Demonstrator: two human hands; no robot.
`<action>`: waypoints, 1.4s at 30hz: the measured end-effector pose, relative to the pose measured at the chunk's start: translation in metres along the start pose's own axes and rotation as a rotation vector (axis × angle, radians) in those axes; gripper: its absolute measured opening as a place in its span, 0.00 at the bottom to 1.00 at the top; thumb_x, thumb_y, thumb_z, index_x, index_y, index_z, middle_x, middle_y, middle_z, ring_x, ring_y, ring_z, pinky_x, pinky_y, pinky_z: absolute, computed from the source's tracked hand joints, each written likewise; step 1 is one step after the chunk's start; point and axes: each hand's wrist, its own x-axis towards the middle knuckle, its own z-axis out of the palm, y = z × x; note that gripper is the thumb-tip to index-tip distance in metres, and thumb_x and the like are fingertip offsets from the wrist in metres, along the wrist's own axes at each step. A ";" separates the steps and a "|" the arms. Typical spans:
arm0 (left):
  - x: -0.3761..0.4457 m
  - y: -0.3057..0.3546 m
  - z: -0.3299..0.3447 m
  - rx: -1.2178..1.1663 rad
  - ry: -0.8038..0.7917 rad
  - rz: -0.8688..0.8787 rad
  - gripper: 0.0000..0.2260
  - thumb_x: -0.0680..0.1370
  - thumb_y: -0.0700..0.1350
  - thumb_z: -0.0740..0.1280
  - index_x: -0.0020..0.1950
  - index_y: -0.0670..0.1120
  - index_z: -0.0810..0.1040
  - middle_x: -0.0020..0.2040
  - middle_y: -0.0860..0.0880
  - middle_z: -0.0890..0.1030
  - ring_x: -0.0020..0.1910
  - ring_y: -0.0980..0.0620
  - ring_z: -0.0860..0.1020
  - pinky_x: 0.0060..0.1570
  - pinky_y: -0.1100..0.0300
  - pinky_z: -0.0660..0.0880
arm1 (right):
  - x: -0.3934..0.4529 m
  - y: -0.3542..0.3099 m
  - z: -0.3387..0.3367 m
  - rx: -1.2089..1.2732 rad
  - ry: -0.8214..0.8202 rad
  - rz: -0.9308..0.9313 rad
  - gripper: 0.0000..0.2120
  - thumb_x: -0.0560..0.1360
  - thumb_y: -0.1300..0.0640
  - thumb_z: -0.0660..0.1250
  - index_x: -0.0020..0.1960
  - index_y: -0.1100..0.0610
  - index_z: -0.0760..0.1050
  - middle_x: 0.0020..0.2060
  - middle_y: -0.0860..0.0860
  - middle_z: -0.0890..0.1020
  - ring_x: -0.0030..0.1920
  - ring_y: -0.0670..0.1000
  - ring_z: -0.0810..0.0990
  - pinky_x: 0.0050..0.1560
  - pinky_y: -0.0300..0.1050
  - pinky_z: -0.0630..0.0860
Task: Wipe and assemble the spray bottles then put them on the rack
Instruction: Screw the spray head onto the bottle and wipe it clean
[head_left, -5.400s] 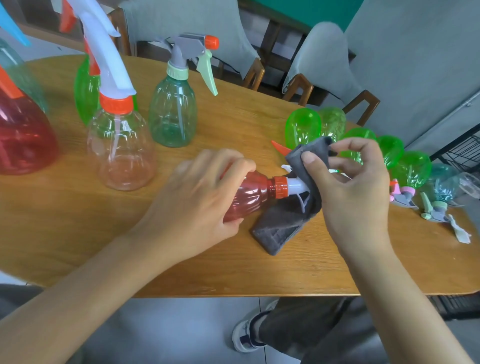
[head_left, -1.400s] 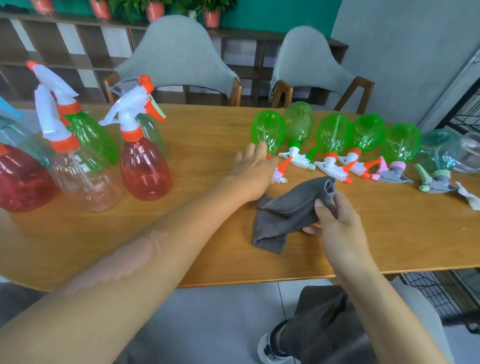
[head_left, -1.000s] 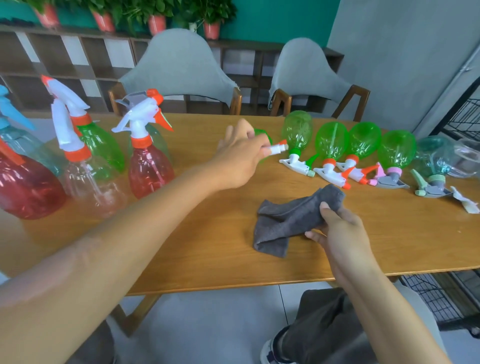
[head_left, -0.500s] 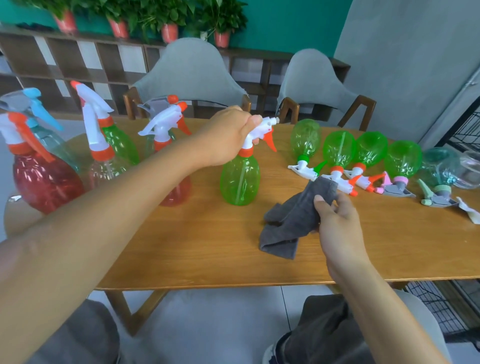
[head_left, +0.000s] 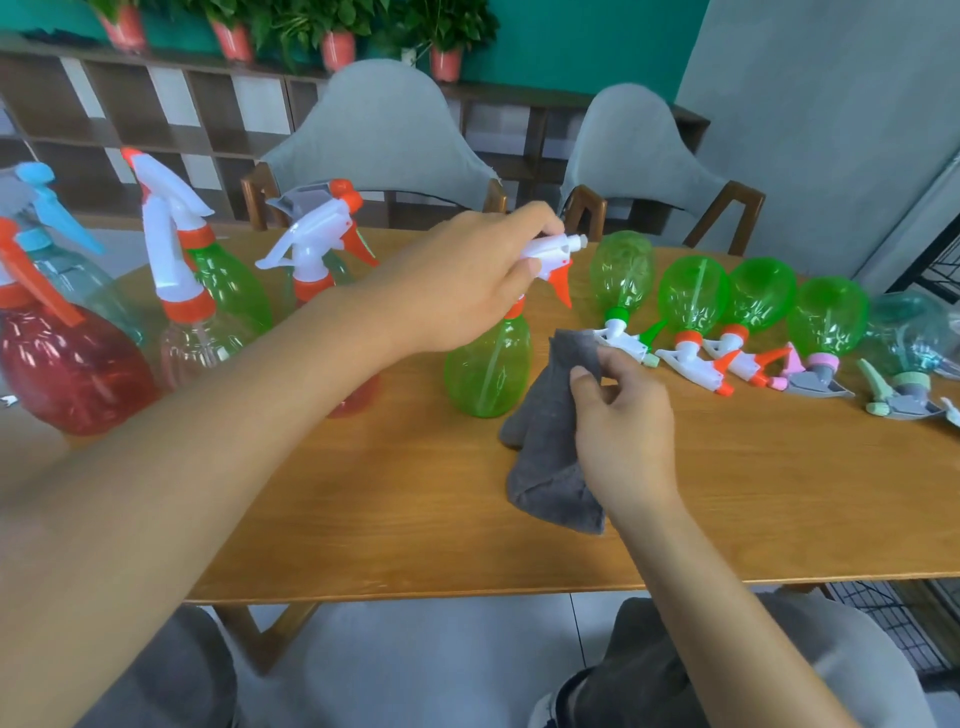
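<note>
A green spray bottle (head_left: 488, 371) stands upright at the middle of the wooden table (head_left: 395, 499). My left hand (head_left: 467, 275) grips its white spray head with the orange trigger. My right hand (head_left: 621, 428) pinches a grey cloth (head_left: 545, 441) just to the right of the bottle, the cloth hanging down to the tabletop. Several green bottles (head_left: 691, 299) lie on their sides in a row to the right, heads toward me. Upright bottles stand at the left, among them a red bottle (head_left: 67, 374).
A wire rack (head_left: 935, 260) shows at the far right edge. Two grey chairs (head_left: 379, 135) stand behind the table. Clear teal bottles (head_left: 914, 338) and loose spray heads lie at the table's right end. My knees are below the front edge.
My left hand picked a green bottle from the lying row and stood it upright at the table's middle. My right hand lifted the cloth up beside it.
</note>
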 end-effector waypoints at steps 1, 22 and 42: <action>0.002 0.002 0.000 0.007 0.005 0.015 0.13 0.86 0.47 0.60 0.70 0.50 0.71 0.56 0.50 0.80 0.49 0.47 0.76 0.46 0.51 0.69 | 0.002 0.000 0.004 -0.022 0.009 -0.018 0.08 0.82 0.59 0.64 0.53 0.51 0.81 0.37 0.50 0.82 0.36 0.48 0.77 0.42 0.48 0.73; 0.036 -0.010 0.030 -0.020 0.124 -0.129 0.11 0.86 0.49 0.53 0.57 0.46 0.72 0.50 0.57 0.84 0.45 0.48 0.80 0.51 0.47 0.76 | 0.027 -0.001 0.047 -0.259 0.054 -0.486 0.21 0.75 0.62 0.55 0.60 0.61 0.83 0.56 0.54 0.83 0.54 0.59 0.80 0.51 0.52 0.79; 0.038 -0.013 0.035 -0.187 0.128 -0.124 0.15 0.86 0.52 0.53 0.53 0.47 0.75 0.47 0.57 0.85 0.47 0.58 0.82 0.52 0.49 0.78 | 0.039 0.003 0.045 -0.011 0.117 -0.448 0.02 0.76 0.62 0.72 0.46 0.56 0.82 0.41 0.47 0.80 0.41 0.47 0.79 0.43 0.42 0.76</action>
